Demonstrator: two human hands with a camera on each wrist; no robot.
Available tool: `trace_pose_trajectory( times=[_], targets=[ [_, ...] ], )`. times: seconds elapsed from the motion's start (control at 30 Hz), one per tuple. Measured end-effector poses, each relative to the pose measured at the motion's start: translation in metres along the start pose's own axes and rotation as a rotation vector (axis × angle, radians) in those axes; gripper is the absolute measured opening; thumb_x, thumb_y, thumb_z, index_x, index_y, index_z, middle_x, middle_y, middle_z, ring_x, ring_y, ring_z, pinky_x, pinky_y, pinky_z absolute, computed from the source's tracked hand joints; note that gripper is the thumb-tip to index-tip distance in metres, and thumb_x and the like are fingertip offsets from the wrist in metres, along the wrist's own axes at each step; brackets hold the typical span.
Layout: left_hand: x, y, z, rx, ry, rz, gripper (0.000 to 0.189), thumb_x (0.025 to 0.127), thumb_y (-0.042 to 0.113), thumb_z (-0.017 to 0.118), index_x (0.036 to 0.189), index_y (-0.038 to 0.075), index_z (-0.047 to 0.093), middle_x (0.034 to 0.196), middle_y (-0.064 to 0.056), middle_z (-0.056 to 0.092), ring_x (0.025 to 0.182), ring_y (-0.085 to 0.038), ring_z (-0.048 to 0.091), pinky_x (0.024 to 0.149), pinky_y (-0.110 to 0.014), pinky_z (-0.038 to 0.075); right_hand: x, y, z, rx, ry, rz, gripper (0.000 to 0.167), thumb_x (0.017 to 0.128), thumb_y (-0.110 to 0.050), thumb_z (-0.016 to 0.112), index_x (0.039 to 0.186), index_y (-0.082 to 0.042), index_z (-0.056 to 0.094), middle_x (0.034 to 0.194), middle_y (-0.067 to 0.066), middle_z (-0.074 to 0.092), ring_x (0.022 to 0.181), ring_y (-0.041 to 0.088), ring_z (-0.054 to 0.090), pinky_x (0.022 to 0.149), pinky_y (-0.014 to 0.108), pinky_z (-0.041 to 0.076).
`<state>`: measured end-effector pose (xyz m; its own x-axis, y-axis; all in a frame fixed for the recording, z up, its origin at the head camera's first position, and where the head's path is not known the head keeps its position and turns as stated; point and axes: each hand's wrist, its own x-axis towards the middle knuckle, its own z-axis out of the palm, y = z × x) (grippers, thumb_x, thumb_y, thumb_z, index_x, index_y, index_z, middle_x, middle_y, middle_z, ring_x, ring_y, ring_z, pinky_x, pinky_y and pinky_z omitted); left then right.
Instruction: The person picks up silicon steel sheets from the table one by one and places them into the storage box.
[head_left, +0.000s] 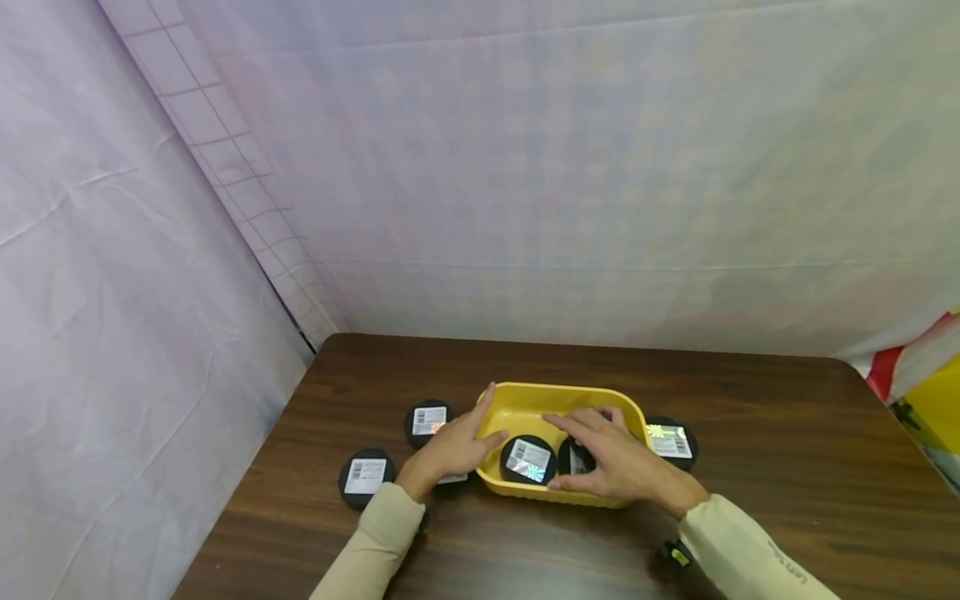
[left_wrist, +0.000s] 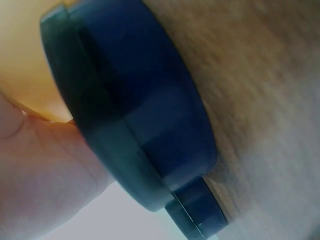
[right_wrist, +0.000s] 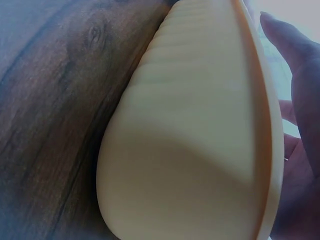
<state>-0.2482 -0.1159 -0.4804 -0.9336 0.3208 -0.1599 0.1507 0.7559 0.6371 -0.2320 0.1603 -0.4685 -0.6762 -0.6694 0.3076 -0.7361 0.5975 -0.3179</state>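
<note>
A yellow plastic basket (head_left: 525, 493) stands on the table, holding a flat round black tub (head_left: 517, 471) with a white barcode label. My right hand (head_left: 603, 454) reaches over the right rim and grips a second black tub (head_left: 570, 461), which its fingers and thumb partly cover. In the right wrist view the basket's side wall (right_wrist: 190, 125) hides what the fingers hold. My left hand (head_left: 457, 446) rests at the basket's left end, its fingers straight and spread. Below it, a dark lidded tub (left_wrist: 155, 95) fills much of the left wrist view.
Left of the basket are more labelled black tubs (head_left: 366, 477), one near the back (head_left: 429, 421). Another tub (head_left: 675, 440) sits against the basket's right side. A small black object with a yellow mark (head_left: 677, 556) lies by my right sleeve. White sheeting (head_left: 570, 167) hangs behind the table.
</note>
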Motion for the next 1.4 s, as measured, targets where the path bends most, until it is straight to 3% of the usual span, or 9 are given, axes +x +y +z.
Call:
trace_pose_trajectory(
  times=[0.33, 0.77, 1.4],
  targets=[
    [-0.001, 0.001, -0.001, -0.009, -0.006, -0.006, 0.077, 0.101, 0.051, 0.049, 0.160, 0.035, 0.002, 0.159, -0.010, 0.034, 0.128, -0.027, 0.050, 0.108, -0.053, 0.038, -0.003, 0.004, -0.004, -0.020, 0.061, -0.007, 0.081, 0.080, -0.063, 0.073, 0.145, -0.021, 0.051, 0.127, -0.002, 0.058, 0.115, 0.016, 0.054, 0.096, 0.049, 0.028],
    [0.000, 0.000, 0.000, 0.001, -0.007, 0.005, 0.077, 0.101, 0.051, 0.048, 0.160, 0.033, 0.002, 0.160, -0.010, 0.032, 0.133, -0.026, 0.047, 0.109, -0.051, 0.037, -0.009, 0.011, -0.015, 0.037, 0.116, -0.012, 0.078, 0.080, -0.052, 0.079, 0.145, -0.019, 0.050, 0.132, 0.001, 0.057, 0.120, 0.021, 0.053, 0.096, 0.049, 0.026],
    [0.000, 0.000, 0.001, 0.001, -0.007, 0.000, 0.076, 0.102, 0.049, 0.048, 0.160, 0.036, 0.001, 0.159, -0.011, 0.033, 0.129, -0.027, 0.050, 0.107, -0.052, 0.038, -0.027, 0.018, -0.031, 0.085, 0.152, 0.107, 0.075, 0.084, -0.038, 0.079, 0.149, -0.022, 0.045, 0.138, 0.006, 0.047, 0.122, 0.030, 0.047, 0.095, 0.049, 0.027]
  ],
)
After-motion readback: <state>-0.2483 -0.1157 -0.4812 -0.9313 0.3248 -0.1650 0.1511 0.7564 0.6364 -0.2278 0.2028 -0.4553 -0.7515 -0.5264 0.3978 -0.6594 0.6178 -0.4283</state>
